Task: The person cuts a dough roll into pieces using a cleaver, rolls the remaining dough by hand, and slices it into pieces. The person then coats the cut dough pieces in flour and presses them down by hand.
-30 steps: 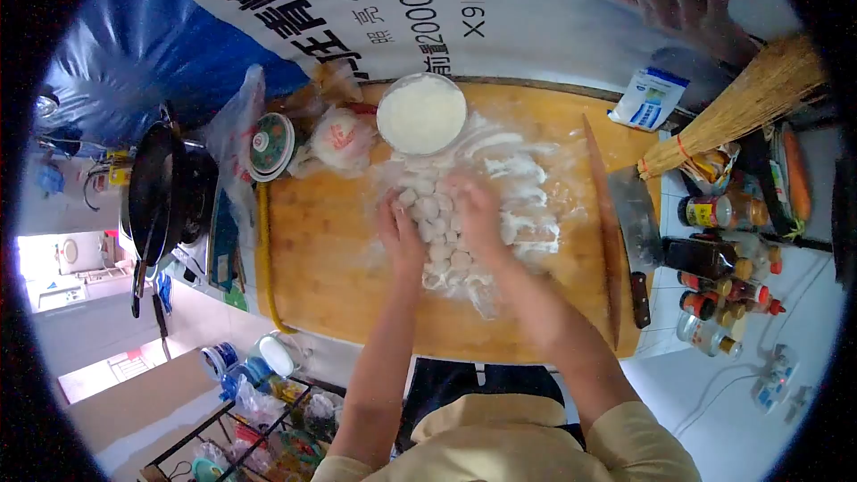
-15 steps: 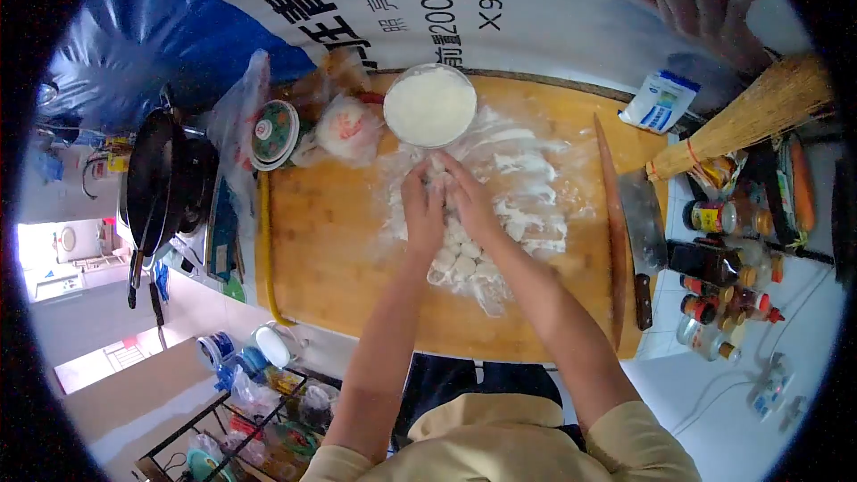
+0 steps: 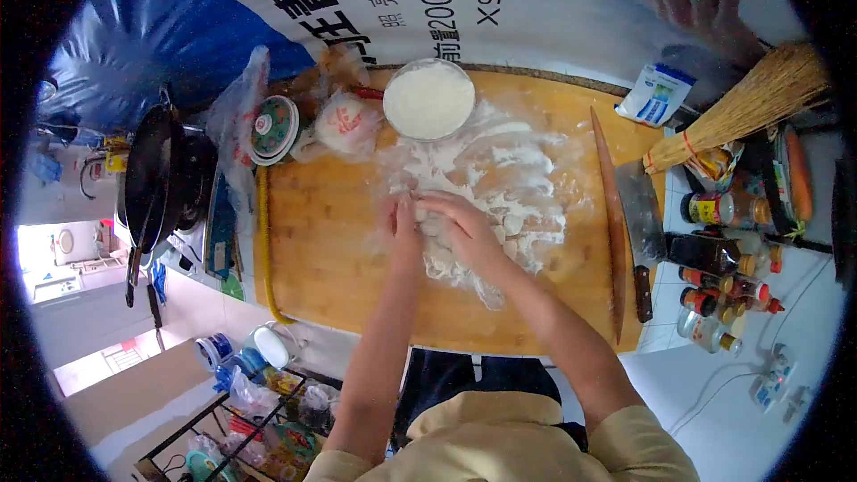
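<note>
White flour (image 3: 522, 161) is spread over the wooden board (image 3: 326, 254), with small pale dough pieces (image 3: 441, 261) heaped in it. Over the upper part of this heap lies my right hand (image 3: 466, 228), its fingers stretched to the left and the thumb apart. My left hand (image 3: 402, 219) is at the heap's left side, seen edge-on and blurred, so its grip cannot be made out. The fingertips of both hands come close together. Some dough is hidden under the hands. Beyond them stands a bowl of white flour (image 3: 430, 100).
A cleaver (image 3: 641, 219) and a long tapered wooden stick (image 3: 610, 223) lie along the board's right side. Seasoning jars (image 3: 710, 208) and a straw brush (image 3: 736, 116) are further right. At back left sit a knotted plastic bag (image 3: 348, 125) and a lidded tub (image 3: 273, 129).
Both hands have come back from near the flour bowl toward my body, down onto the dough heap. My right hand now spreads over the pieces, and the hands sit lower and wider.
</note>
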Demonstrator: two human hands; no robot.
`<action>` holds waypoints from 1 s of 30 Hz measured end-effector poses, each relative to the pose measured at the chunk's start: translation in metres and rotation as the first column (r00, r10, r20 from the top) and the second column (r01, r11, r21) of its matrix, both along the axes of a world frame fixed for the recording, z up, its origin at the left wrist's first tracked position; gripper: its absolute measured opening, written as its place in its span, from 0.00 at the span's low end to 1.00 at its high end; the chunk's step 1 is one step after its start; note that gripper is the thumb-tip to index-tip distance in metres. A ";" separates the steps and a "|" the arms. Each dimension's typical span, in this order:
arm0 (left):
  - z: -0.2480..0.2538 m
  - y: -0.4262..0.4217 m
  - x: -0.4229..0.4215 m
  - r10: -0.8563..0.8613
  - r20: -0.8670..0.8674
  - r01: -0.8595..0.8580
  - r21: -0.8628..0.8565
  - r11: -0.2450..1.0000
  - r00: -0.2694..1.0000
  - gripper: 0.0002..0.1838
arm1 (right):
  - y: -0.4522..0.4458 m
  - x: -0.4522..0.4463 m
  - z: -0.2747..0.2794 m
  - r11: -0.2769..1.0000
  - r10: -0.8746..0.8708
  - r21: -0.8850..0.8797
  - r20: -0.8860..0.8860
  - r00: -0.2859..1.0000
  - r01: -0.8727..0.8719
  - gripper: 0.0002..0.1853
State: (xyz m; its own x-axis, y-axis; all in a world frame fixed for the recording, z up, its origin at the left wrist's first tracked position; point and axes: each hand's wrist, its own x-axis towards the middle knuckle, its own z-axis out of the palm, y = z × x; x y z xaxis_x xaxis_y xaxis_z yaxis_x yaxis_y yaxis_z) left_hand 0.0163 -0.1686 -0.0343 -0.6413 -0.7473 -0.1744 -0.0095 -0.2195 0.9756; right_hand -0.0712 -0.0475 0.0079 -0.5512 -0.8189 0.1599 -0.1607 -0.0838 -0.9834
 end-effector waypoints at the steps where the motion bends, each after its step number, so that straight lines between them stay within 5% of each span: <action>1: 0.006 0.007 0.010 0.004 -0.003 -0.003 0.002 1.000 1.000 0.17 | 0.016 0.007 0.003 0.981 -0.184 0.044 -0.082 0.979 0.188 0.22; 2: 0.012 0.013 0.021 0.013 0.116 0.034 -0.390 0.920 0.993 0.18 | 0.030 0.011 0.005 0.926 -0.354 0.071 -0.171 0.919 0.370 0.23; 3: 0.019 0.020 0.029 0.072 0.223 0.112 -0.710 0.695 0.972 0.20 | 0.044 0.012 0.002 0.929 -0.346 0.073 -0.176 0.922 0.363 0.23; 5: 0.030 0.042 0.037 0.109 0.301 0.137 -0.688 0.713 0.947 0.21 | 0.066 0.013 -0.009 0.739 -0.524 0.257 -0.363 0.770 0.623 0.24; 9: 0.021 0.067 0.019 0.142 0.394 0.094 -0.522 0.847 0.908 0.26 | 0.059 0.024 -0.030 0.774 -0.503 0.207 -0.372 0.780 0.598 0.23; 12: 0.021 0.068 -0.007 0.085 0.276 0.083 -0.544 0.835 0.957 0.26 | 0.032 0.020 -0.022 0.802 -0.568 0.237 0.014 0.823 0.549 0.22; 13: 0.022 0.066 -0.012 0.090 0.274 0.076 -0.543 0.836 0.958 0.26 | 0.030 0.013 -0.021 0.805 -0.563 0.236 0.011 0.827 0.545 0.22; 14: 0.023 0.064 -0.015 0.077 0.254 0.085 -0.571 0.817 0.964 0.26 | 0.029 0.007 -0.020 0.862 -0.501 0.123 0.354 0.790 0.492 0.22; 15: 0.025 0.063 -0.018 0.063 0.237 0.094 -0.597 0.797 0.969 0.26 | 0.028 0.001 -0.015 0.884 -0.351 -0.007 0.650 0.673 0.468 0.22; 16: 0.027 0.063 -0.022 0.069 0.235 0.088 -0.595 0.799 0.969 0.26 | 0.029 -0.005 -0.008 0.887 -0.349 -0.005 0.648 0.677 0.462 0.22; 18: 0.032 0.065 -0.033 -0.003 0.152 0.083 -0.520 0.850 0.988 0.25 | 0.033 -0.016 0.005 0.880 0.025 -0.175 0.946 0.324 0.441 0.23; 22: 0.039 0.075 -0.049 -0.007 -0.007 0.005 -0.268 0.963 1.000 0.25 | 0.031 -0.022 0.020 0.904 -0.171 -0.049 0.869 0.465 0.424 0.24; 24: 0.029 0.076 -0.051 0.058 -0.080 -0.067 -0.108 0.992 0.995 0.24 | 0.029 -0.019 0.029 0.926 -0.311 -0.031 0.500 0.808 0.375 0.23; 25: 0.021 0.073 -0.047 0.061 -0.081 -0.069 -0.104 0.992 0.995 0.24 | 0.030 -0.020 0.028 0.927 -0.311 -0.028 0.498 0.810 0.373 0.23; 27: 0.009 0.057 -0.033 0.058 0.036 -0.031 -0.521 0.853 0.998 0.24 | 0.030 -0.022 0.026 0.976 -0.122 -0.097 0.502 0.856 0.196 0.21; 30: 0.015 0.044 -0.004 0.065 0.122 0.030 -0.647 0.762 0.990 0.24 | 0.031 -0.058 0.015 0.958 -0.280 0.067 0.408 0.869 0.277 0.19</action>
